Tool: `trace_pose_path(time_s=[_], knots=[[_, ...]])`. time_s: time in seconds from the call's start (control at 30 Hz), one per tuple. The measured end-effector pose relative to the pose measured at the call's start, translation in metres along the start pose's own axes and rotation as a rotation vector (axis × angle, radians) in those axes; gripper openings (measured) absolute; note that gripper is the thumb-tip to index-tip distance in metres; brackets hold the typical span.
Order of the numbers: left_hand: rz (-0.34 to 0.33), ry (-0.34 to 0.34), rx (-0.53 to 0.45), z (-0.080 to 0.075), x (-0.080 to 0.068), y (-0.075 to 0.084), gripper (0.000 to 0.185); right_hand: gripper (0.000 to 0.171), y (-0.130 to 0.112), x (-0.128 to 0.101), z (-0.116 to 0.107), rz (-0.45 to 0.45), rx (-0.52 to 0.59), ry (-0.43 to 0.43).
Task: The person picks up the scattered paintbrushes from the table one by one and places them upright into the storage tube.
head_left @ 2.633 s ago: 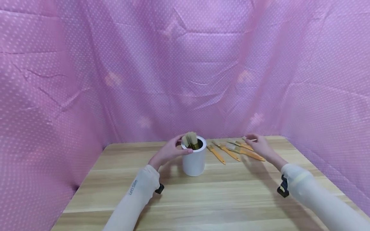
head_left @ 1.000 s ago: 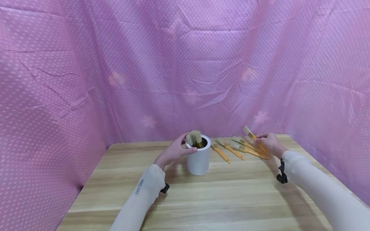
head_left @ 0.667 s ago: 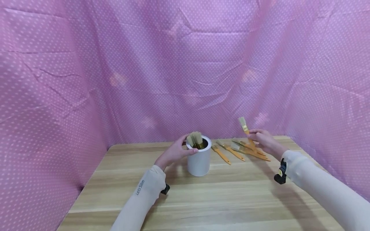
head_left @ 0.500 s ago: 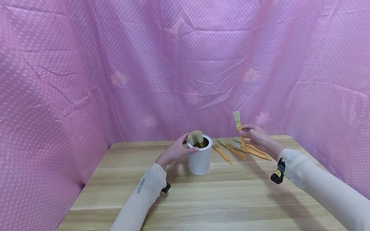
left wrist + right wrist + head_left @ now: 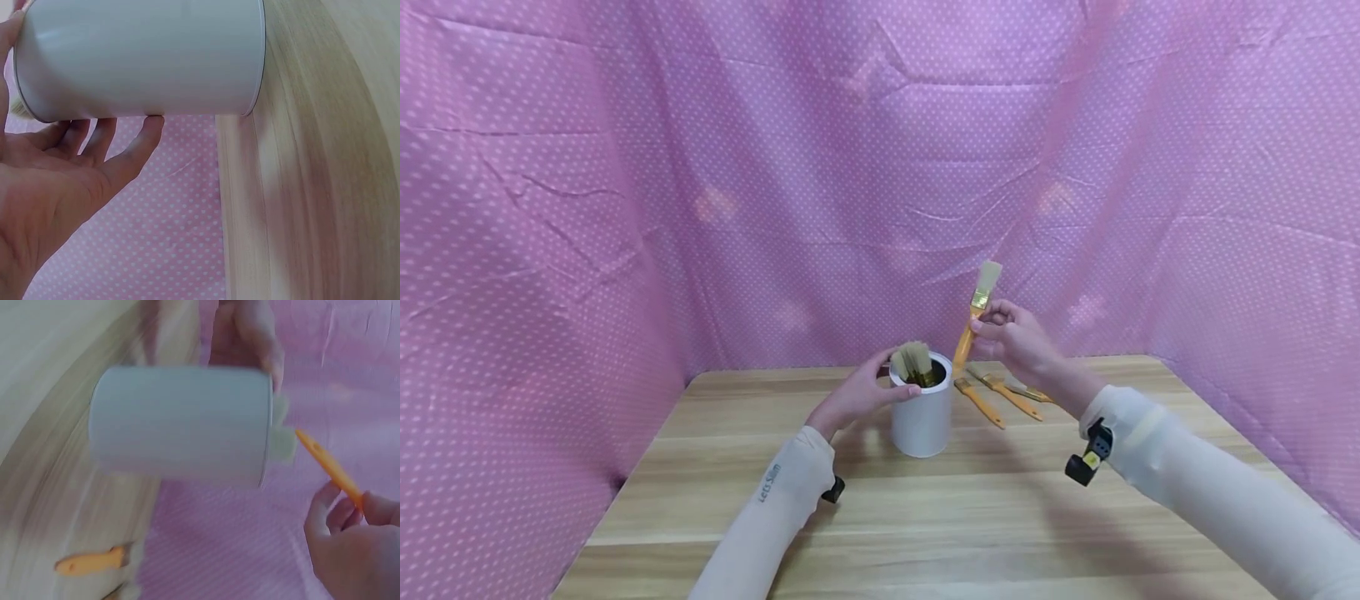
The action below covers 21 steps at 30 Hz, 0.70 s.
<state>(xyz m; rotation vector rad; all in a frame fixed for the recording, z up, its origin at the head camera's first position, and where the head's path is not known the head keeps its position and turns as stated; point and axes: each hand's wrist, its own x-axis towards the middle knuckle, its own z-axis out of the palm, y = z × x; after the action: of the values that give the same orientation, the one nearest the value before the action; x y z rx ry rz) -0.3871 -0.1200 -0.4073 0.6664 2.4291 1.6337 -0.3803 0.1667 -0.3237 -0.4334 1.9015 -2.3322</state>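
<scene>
Left fingers (image 5: 136,152) grip a can (image 5: 921,427) hiding the handles of brushes (image 5: 913,359) inside; right fingers (image 5: 320,507) pinch another brush (image 5: 980,300).

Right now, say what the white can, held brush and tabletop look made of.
White can: probably painted metal, satin, by its soft highlights and thin end rims; plastic is possible.
Held brush: shiny gold ferrule, likely metal; smooth orange handle, lacquered wood or plastic; pale bristles, fibre unclear.
Tabletop: wood or laminate, low sheen, by its streaked grain.
</scene>
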Motion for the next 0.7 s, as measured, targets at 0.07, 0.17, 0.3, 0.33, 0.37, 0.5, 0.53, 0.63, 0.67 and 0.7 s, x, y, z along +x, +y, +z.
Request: trace_pose_path(time_s=[0.07, 0.17, 0.3, 0.33, 0.37, 0.5, 0.53, 0.63, 0.67, 0.7], knots=[[0.003, -0.005, -0.012, -0.001, 0.000, -0.001, 0.099, 0.024, 0.002, -0.001, 0.012, -0.065, -0.039, 0.029], [0.009, -0.010, -0.025, -0.001, -0.001, -0.001, 0.099, 0.028, 0.008, -0.002, 0.024, -0.153, -0.154, 0.059], [0.025, -0.019, -0.042, -0.001, 0.000, -0.001, 0.097, 0.034, 0.018, -0.006, 0.036, -0.237, -0.344, 0.060], [0.031, -0.021, -0.042, 0.000, 0.000, -0.001, 0.097, 0.034, 0.021, -0.007, 0.038, -0.254, -0.382, 0.059], [0.036, -0.021, -0.040, 0.000, 0.000, -0.001, 0.096, 0.034, 0.023, -0.008, 0.040, -0.271, -0.423, 0.059], [0.036, -0.008, -0.019, 0.003, 0.001, 0.000, 0.096, 0.028, 0.034, -0.013, 0.049, -0.341, -0.556, 0.064], [0.033, -0.004, -0.016, 0.004, 0.001, 0.000, 0.097, 0.026, 0.036, -0.014, 0.051, -0.361, -0.592, 0.069], [0.031, 0.013, -0.017, 0.005, 0.000, 0.001, 0.096, 0.023, 0.045, -0.016, 0.057, -0.410, -0.688, 0.089], [0.032, 0.018, -0.018, 0.006, 0.000, 0.001, 0.096, 0.022, 0.047, -0.016, 0.058, -0.429, -0.715, 0.096], [0.032, 0.025, -0.015, 0.007, -0.001, 0.001, 0.095, 0.022, 0.050, -0.016, 0.060, -0.447, -0.734, 0.102]])
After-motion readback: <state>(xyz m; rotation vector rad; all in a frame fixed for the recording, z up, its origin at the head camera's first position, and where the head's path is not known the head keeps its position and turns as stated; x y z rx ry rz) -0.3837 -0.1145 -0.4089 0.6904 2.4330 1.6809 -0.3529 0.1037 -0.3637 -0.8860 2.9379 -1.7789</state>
